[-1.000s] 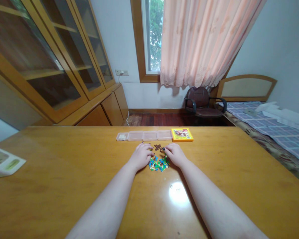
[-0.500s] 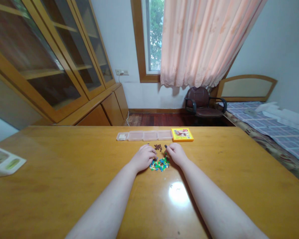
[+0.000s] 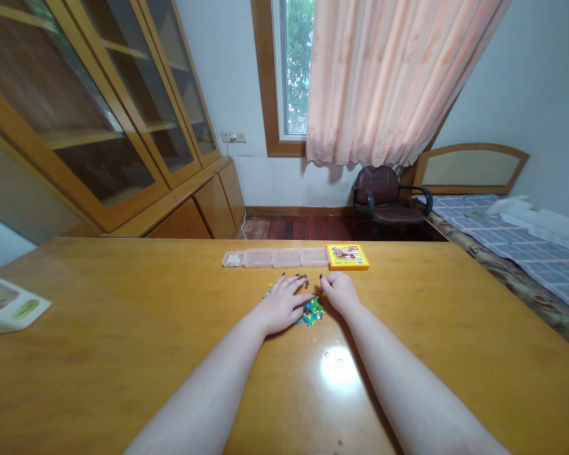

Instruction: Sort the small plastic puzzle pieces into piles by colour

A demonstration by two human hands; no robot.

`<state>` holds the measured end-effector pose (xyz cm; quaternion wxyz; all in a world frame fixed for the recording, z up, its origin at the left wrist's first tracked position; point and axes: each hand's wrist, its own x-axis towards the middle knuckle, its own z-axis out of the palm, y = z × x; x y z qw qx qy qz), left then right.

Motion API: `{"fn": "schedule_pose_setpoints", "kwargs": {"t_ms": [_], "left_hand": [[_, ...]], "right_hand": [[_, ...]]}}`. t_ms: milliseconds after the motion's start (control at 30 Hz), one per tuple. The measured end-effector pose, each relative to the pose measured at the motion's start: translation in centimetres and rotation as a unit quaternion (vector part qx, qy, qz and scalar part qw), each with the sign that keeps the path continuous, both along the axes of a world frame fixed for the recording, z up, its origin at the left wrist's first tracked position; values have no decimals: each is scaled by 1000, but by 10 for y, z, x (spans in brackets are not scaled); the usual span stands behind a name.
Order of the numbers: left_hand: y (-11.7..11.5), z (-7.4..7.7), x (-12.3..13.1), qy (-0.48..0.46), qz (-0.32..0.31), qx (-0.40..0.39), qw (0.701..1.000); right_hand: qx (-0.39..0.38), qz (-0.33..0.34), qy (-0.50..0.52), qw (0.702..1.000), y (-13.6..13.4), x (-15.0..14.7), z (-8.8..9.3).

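Many small coloured pieces (image 3: 314, 311) lie on the desk (image 3: 123, 316) between my left hand (image 3: 281, 306), fingers fanned wide, and my curled right hand (image 3: 342, 292), whose contents I cannot tell. I judge this as sorting, the next move calling for a light pinch. Compared with earlier, the left reaches farther over the brown pieces (image 3: 306, 282), and stray bits (image 3: 269, 289) now show beyond it.

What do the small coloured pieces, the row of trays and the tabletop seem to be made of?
Small coloured pieces: probably plastic, given their bright, solid colours.
Row of trays: likely clear plastic; the surface beneath shows through.
Tabletop: wood or wood-look veneer, glossy, with faint streaks and a bright reflection.
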<state>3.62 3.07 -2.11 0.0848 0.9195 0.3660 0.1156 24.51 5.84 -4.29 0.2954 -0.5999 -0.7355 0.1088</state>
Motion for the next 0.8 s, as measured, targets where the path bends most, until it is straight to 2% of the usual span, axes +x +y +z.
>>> {"fn": "schedule_pose_setpoints", "kwargs": {"t_ms": [167, 433, 567, 667, 800], "left_hand": [[-1, -8, 5, 20, 13, -3, 1000], [9, -15, -1, 34, 121, -19, 992], [8, -14, 0, 17, 97, -13, 995], [7, -13, 1, 4, 64, 2, 998], [9, -9, 1, -15, 90, 22, 996]], "right_hand": [[-8, 20, 3, 1000, -1, -1, 0], [-28, 50, 9, 998, -2, -3, 1], [-16, 70, -8, 997, -3, -2, 2], [-6, 56, -12, 998, -2, -1, 2], [-3, 19, -17, 1000, -2, -1, 2]]}}
